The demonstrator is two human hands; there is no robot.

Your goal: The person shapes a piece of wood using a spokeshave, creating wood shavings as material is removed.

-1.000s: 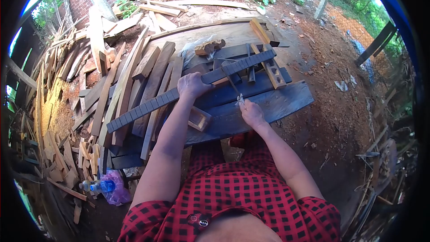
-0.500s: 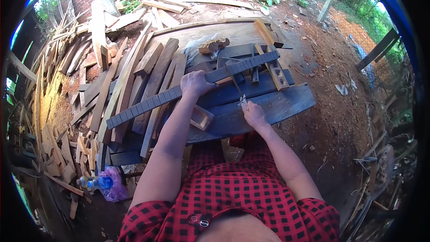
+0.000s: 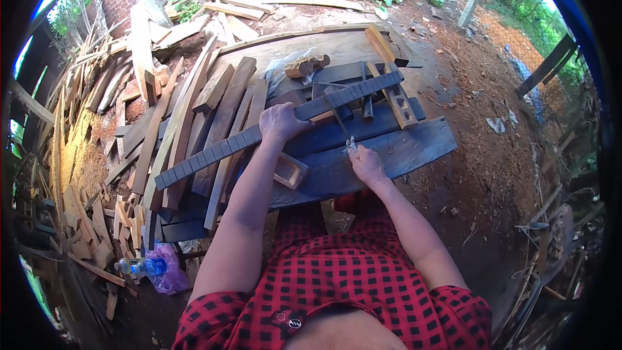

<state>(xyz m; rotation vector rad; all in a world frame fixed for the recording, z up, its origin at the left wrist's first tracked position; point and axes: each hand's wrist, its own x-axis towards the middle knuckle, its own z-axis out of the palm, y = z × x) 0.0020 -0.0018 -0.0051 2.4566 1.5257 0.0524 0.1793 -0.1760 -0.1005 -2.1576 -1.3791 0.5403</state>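
A long dark wooden bar [image 3: 227, 147] with evenly spaced cross lines lies slantwise over the bench. My left hand [image 3: 280, 122] is closed around the bar near its middle, pressing from above. My right hand [image 3: 368, 166] grips the pale, wrapped-looking handle of a narrow-bladed tool [image 3: 341, 123] to the right of my left hand. The tool's thin blade runs away from me to the bar and meets or crosses it. Its edge is too small to make out. Below the bar, near my left forearm, sits a small hollowed wooden block [image 3: 290, 172].
The dark plank bench [image 3: 402, 154] carries several loose timbers [image 3: 223, 113] on its left. A wooden block with holes [image 3: 400, 109] stands at the right, a rough wood chunk [image 3: 307, 67] behind. Plastic bottles [image 3: 146, 266] and a purple bag [image 3: 172, 272] are at lower left; scrap wood covers the ground.
The view has shifted very slightly. Both hands keep their grips, and the bar and tool stay in nearly the same place.
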